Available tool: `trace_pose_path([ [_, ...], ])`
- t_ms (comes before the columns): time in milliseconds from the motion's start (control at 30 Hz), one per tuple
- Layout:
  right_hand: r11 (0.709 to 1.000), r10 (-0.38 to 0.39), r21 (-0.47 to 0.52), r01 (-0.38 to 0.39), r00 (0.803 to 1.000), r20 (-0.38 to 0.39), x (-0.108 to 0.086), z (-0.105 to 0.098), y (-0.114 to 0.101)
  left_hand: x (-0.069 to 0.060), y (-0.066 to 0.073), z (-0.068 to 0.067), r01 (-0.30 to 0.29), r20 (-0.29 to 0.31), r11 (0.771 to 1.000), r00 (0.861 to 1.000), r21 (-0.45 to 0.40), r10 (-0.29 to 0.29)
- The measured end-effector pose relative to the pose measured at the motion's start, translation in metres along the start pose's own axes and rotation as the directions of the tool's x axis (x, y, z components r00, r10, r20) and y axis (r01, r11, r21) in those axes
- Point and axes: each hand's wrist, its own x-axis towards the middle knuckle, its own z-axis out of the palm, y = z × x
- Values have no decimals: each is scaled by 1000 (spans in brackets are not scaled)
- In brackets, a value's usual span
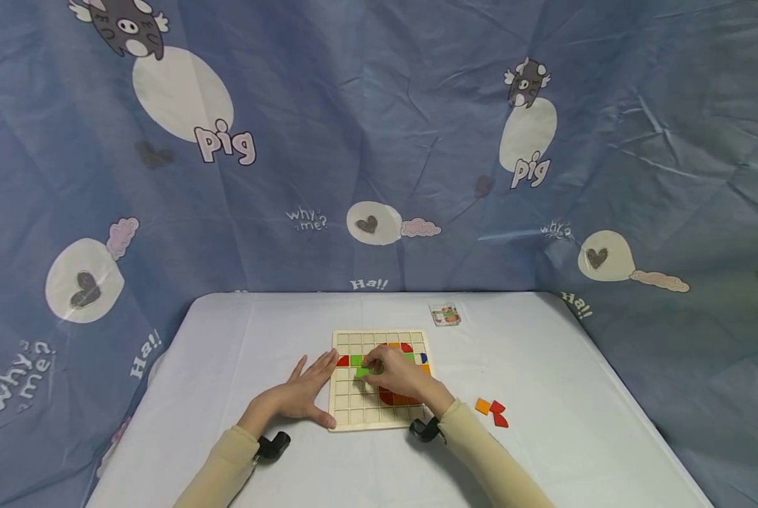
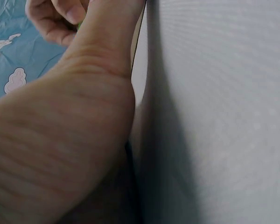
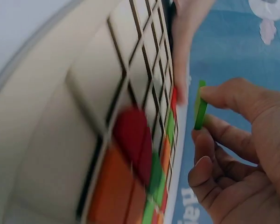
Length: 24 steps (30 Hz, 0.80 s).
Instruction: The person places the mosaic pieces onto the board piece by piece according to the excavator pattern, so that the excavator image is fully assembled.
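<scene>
A pale wooden grid board [image 1: 347, 421] lies on the white table, with red, orange, green and blue-white pieces in some of its cells. Over the board, my right hand [image 1: 394, 372] pinches a thin green tile [image 3: 200, 106] between thumb and index finger; in the right wrist view the tile is held apart from the grid. My left hand [image 1: 299, 396] rests at the board's left edge with fingers spread, thumb near the lower left corner. Close to its fingertips sit a red piece [image 1: 343, 360] and a green piece [image 1: 356, 360] in the grid. The right hand hides some middle cells.
Right of the board lie a loose orange square [image 1: 483, 406] and two red pieces [image 1: 500, 420]. Beyond the board's upper right corner is a small card [image 1: 445, 315] with a coloured pattern. A blue printed cloth [image 1: 366, 141] hangs behind the table.
</scene>
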Motion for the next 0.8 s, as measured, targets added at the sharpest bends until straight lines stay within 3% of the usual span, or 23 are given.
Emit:
trace_pose_path([
  [367,996,-1,-86,4,999,37,22,24,-15,-1,2,-2,-7,8,1000,1000,9,7],
  [800,990,2,-138,-2,1000,-1,36,34,-18,-2,4,-5,-16,0,1000,1000,7,16],
])
